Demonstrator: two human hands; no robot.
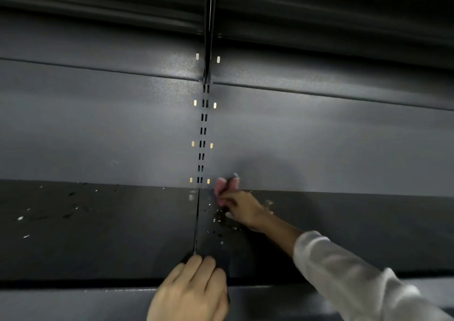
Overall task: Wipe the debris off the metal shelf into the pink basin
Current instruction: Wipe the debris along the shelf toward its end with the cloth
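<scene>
The dark metal shelf [98,234] runs across the lower half of the head view. Pale and dark debris [221,218] lies in a patch just right of the shelf's centre seam, and more scattered debris specks [23,218] lie at the far left. My right hand [242,207] reaches to the back of the shelf and grips a small pink cloth [224,185] against the rear panel, right beside the debris patch. My left hand [190,288] rests on the shelf's front edge at the seam, fingers curled over it. No pink basin is in view.
A grey back panel [319,136] rises behind the shelf, with a slotted upright [202,131] down its middle. Another dark shelf [319,13] overhangs at the top. A lighter grey ledge [73,303] runs below the front edge.
</scene>
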